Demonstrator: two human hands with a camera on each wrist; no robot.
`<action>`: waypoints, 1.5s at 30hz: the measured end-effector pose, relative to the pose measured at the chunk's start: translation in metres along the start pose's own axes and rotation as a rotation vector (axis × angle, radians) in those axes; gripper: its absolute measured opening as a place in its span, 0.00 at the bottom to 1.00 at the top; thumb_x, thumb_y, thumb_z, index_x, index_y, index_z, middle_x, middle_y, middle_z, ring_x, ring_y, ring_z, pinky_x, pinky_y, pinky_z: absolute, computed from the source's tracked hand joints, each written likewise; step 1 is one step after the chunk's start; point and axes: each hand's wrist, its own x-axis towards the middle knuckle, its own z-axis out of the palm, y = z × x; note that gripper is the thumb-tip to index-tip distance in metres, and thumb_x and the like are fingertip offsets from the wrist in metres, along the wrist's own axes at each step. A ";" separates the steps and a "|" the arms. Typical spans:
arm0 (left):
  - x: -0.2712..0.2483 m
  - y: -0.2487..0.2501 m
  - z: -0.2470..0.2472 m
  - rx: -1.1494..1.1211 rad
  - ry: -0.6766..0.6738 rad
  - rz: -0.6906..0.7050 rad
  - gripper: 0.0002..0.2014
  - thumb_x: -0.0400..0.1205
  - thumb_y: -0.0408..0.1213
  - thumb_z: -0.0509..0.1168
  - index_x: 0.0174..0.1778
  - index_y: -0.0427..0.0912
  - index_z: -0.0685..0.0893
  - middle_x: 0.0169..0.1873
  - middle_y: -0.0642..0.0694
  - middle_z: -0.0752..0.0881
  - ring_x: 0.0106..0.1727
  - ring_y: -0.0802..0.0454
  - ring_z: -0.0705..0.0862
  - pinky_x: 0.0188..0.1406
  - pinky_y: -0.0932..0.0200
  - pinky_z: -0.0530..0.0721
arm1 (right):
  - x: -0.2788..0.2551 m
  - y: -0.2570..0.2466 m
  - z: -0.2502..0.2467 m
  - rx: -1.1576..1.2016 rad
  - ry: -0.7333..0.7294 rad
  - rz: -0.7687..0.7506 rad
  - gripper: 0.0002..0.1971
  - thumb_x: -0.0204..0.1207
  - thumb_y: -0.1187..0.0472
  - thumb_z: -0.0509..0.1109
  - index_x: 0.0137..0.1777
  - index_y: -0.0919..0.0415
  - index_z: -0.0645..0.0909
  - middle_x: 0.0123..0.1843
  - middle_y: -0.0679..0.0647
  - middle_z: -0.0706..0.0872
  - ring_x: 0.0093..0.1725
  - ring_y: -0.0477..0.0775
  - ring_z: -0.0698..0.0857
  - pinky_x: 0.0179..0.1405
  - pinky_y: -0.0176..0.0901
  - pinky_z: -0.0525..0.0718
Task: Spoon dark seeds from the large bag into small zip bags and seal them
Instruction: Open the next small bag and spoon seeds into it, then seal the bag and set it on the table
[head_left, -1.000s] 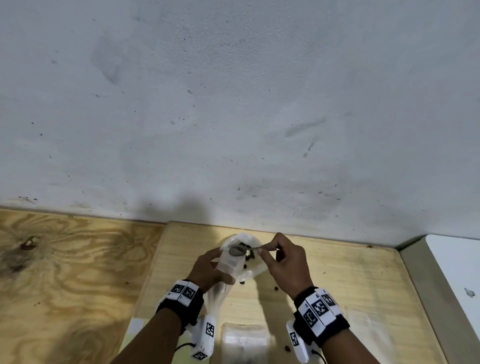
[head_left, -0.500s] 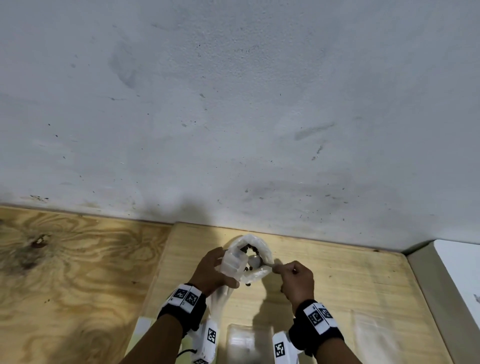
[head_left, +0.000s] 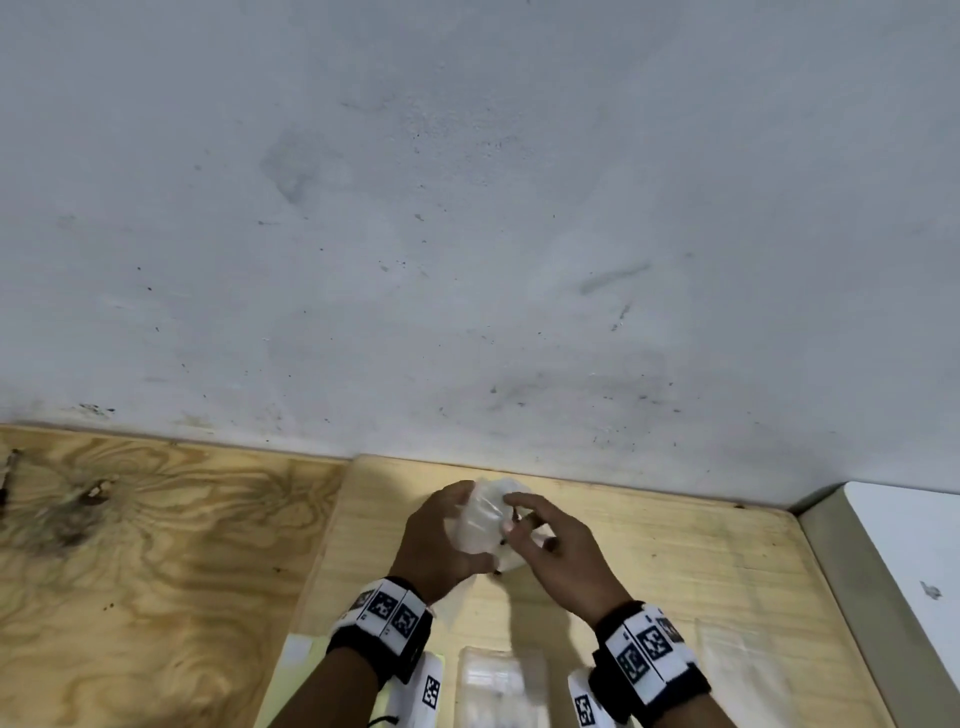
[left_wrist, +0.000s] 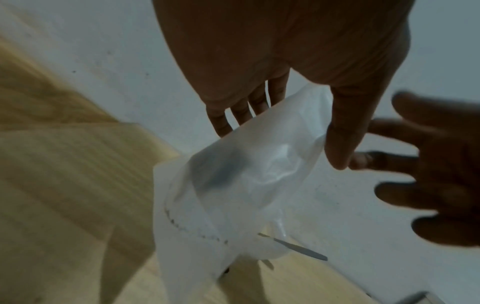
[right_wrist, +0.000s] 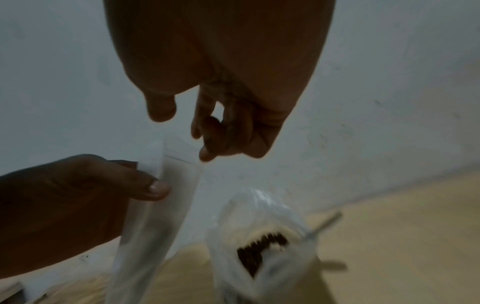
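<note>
My left hand (head_left: 467, 501) pinches a small clear zip bag (head_left: 480, 519) between thumb and fingers and holds it upright above the wooden board (head_left: 675, 561). A dark blur of seeds shows inside the small zip bag (left_wrist: 259, 164). My right hand (head_left: 514, 514) is beside the bag's top edge with its fingers spread and nothing held. Below stands the large bag (right_wrist: 259, 222), open, with dark seeds (right_wrist: 259, 248) inside. The spoon (right_wrist: 324, 224) rests in it, handle (left_wrist: 301, 250) sticking out to the right.
A clear plastic box (head_left: 501, 686) lies near the front edge, with flat clear bags (head_left: 743, 670) to its right. A loose seed (head_left: 497, 573) lies on the board. The grey wall (head_left: 467, 260) rises just behind, and a white surface (head_left: 909, 561) borders the right.
My right hand let go of the spoon, which now stays in the large bag, and moved up to the small bag's top. The left hand lifted the small bag slightly.
</note>
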 end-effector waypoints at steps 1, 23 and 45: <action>0.000 0.006 0.002 0.005 -0.003 0.018 0.41 0.49 0.50 0.82 0.61 0.66 0.77 0.56 0.59 0.86 0.56 0.61 0.84 0.46 0.75 0.78 | 0.002 -0.008 -0.001 -0.101 -0.033 -0.006 0.12 0.71 0.36 0.72 0.54 0.33 0.82 0.45 0.39 0.86 0.48 0.39 0.85 0.45 0.37 0.81; -0.002 0.034 0.003 -0.280 0.055 -0.124 0.04 0.80 0.38 0.72 0.45 0.41 0.89 0.36 0.44 0.92 0.39 0.49 0.90 0.45 0.55 0.88 | 0.021 -0.013 -0.011 0.291 0.172 0.161 0.14 0.64 0.60 0.85 0.25 0.54 0.82 0.29 0.44 0.84 0.33 0.47 0.82 0.40 0.41 0.77; -0.008 0.009 0.003 -0.588 0.143 -0.397 0.11 0.81 0.42 0.70 0.48 0.37 0.91 0.49 0.39 0.92 0.52 0.42 0.89 0.57 0.46 0.85 | -0.016 0.009 0.005 0.327 0.241 0.133 0.17 0.65 0.58 0.85 0.43 0.55 0.78 0.38 0.49 0.87 0.38 0.47 0.85 0.35 0.40 0.81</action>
